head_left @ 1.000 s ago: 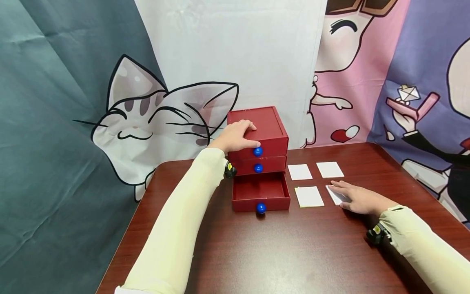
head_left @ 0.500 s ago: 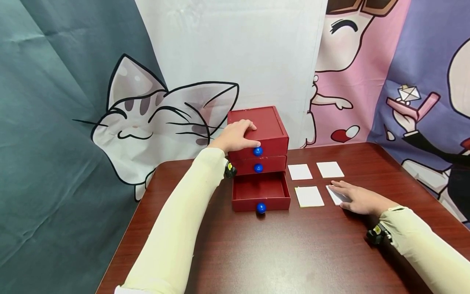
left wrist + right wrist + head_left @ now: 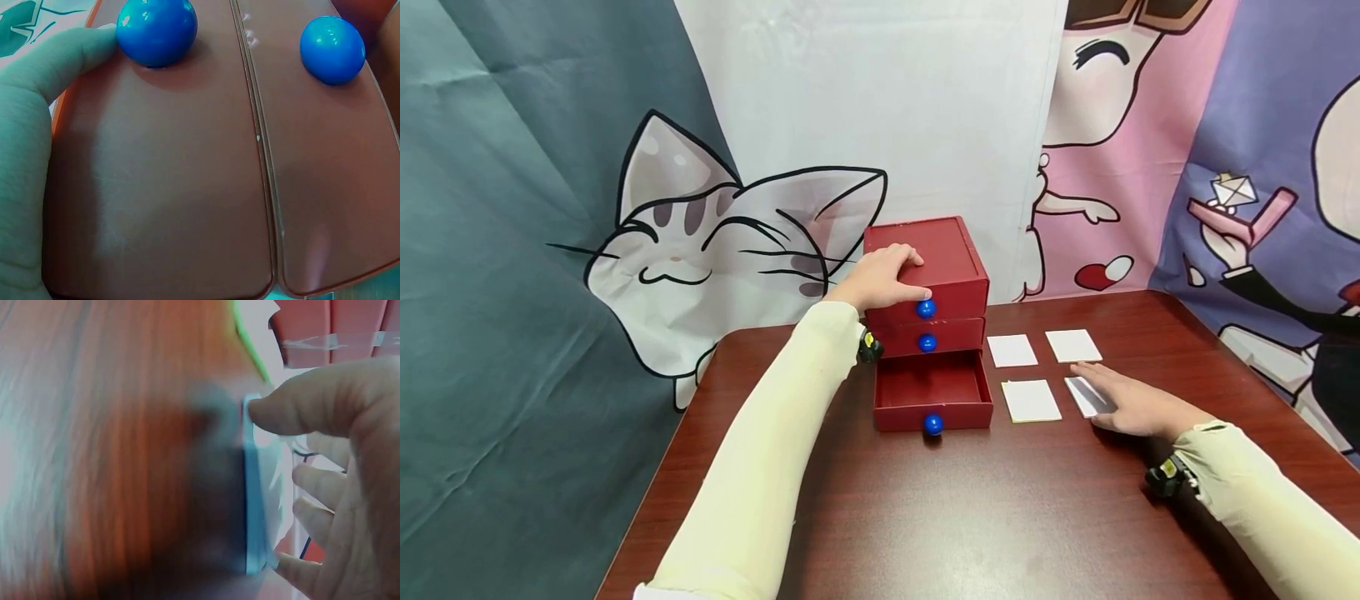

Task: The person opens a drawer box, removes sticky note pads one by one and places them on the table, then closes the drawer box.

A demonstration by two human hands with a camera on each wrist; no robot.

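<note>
A red box of drawers point(image 3: 951, 250) stands at the back of the table, its bottom drawer point(image 3: 895, 419) pulled out with nothing inside. My left hand point(image 3: 880, 279) rests on the box's top left, fingers over the lid and thumb down by the top blue knob point(image 3: 927, 308). In the left wrist view that thumb point(image 3: 81, 50) reaches to the knob. At the right, my right hand point(image 3: 1138, 402) hovers with fingers extended over a white square pad point(image 3: 1082, 397), partly hiding it. The right wrist view shows the thumb near one end of the pad's edge point(image 3: 253, 506).
Three other white squares lie beside the box: one point(image 3: 1012, 351) at back left, one point(image 3: 1073, 346) at back right, and one with a yellow-green edge point(image 3: 1032, 402) in front. A printed cloth point(image 3: 880, 100) hangs behind the brown table point(image 3: 970, 517).
My right hand's fingers have lifted slightly off the white square pad and shifted a little back, showing more of it. The left hand and the drawers have stayed put.
</note>
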